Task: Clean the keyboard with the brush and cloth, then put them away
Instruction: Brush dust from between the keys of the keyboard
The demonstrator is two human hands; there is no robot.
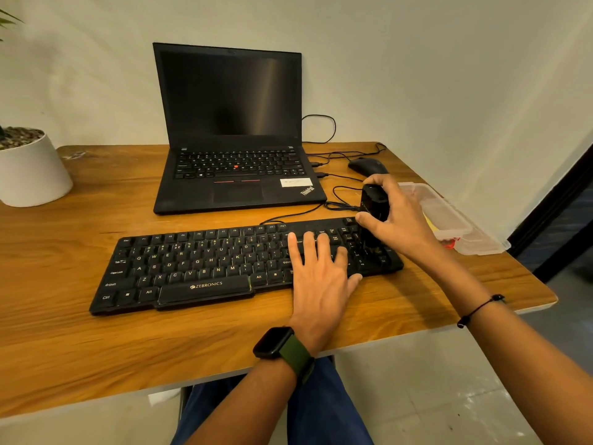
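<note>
Head view: brushing stage looks underway, right hand (398, 216) gripping the black brush (373, 207) over the keyboard (199, 268) numpad end, left hand (321, 268) spread flat on keys just beside it; cloth not identifiable, wiping and stowing still left.
</note>
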